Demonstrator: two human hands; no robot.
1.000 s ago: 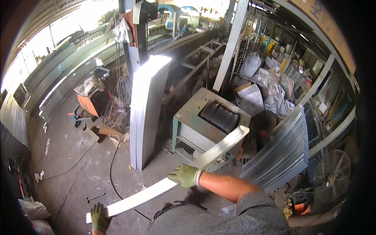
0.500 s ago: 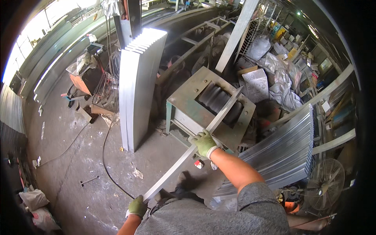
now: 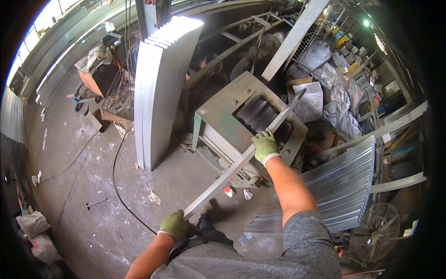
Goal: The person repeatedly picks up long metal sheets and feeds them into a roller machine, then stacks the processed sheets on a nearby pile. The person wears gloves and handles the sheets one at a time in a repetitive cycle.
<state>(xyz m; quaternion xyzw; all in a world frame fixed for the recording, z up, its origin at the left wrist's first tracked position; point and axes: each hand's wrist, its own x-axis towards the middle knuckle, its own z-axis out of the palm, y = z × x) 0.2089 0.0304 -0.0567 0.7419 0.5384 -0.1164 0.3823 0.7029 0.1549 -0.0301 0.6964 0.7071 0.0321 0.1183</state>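
Observation:
A long, light-grey metal bar [image 3: 227,176] runs slantwise from my body up over a greenish metal machine [image 3: 218,111] with dark ribbed rollers [image 3: 256,114] in its top opening. My left hand [image 3: 175,225], in a green glove, is closed round the bar's near end. Farther along, my right hand [image 3: 265,143], gloved the same way, grips the bar from above beside the machine's near edge. The bar's far end reaches past the rollers. Some of my left fingers are hidden under the glove's back.
A tall upright stack of metal profiles [image 3: 158,97] stands left of the machine. More ribbed profiles [image 3: 330,181] lie at the right, near a round fan [image 3: 377,232]. A dark cable [image 3: 118,186] curves across the floor. Crumpled plastic sheeting [image 3: 338,100] and boxes lie beyond the machine.
Both hands have moved forward with the bar, the right one also rightward. The bar's far end now reaches farther past the rollers. The view has shifted slightly.

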